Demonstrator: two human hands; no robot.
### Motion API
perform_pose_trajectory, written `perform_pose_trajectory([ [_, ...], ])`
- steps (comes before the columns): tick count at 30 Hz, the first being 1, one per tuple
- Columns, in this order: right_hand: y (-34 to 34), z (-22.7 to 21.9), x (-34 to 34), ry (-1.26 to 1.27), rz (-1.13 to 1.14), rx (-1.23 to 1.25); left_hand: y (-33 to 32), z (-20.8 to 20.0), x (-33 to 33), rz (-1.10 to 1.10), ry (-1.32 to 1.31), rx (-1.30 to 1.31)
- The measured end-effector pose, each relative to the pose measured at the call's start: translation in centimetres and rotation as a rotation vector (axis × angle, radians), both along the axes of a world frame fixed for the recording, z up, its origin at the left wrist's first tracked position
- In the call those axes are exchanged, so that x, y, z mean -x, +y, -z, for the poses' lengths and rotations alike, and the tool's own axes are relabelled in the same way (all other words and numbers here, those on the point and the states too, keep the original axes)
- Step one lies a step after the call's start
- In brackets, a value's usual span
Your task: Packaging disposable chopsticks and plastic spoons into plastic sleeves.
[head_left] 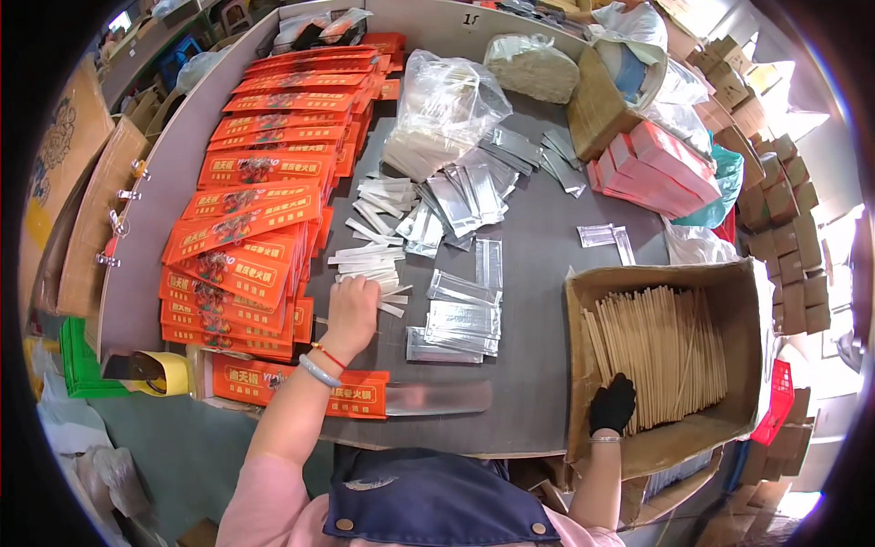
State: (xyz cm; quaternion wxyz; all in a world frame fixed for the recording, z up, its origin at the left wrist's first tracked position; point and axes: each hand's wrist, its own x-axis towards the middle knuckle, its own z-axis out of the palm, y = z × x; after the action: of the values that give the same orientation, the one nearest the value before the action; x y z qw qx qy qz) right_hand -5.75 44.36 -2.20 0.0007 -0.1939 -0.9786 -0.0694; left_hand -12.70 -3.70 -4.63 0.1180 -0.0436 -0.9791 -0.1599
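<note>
White paper sachets (pixel 369 264) under left hand (pixel 352 308), gloved right hand (pixel 612 404) – on chopsticks (pixel 661 351)

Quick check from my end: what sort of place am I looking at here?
Most likely a hand-packing workshop or small warehouse. Rows of orange paper sleeves cover the grey table, a cardboard box of wooden chopsticks sits at the right, and stacked cartons line the wall.

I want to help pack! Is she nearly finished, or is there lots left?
Done: many orange sleeves lie stacked in rows on the left. In hand: her left hand presses on small white packets, her gloved right hand reaches into the cardboard box of chopsticks. Left: the box looks quite full, and silver wrappers and a clear bag wait, so probably plenty.
</note>
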Motion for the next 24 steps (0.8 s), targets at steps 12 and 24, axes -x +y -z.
perform_pose_trajectory([
  [12,-1.0,0.1,0.4,-0.033,0.001,-0.112,9.0,-1.4,2.7,0.298,-0.243,-0.139],
  [24,-4.9,0.5,0.5,0.597,-0.098,0.651,8.0,-6.8,-2.3,0.252,-0.752,-0.782],
])
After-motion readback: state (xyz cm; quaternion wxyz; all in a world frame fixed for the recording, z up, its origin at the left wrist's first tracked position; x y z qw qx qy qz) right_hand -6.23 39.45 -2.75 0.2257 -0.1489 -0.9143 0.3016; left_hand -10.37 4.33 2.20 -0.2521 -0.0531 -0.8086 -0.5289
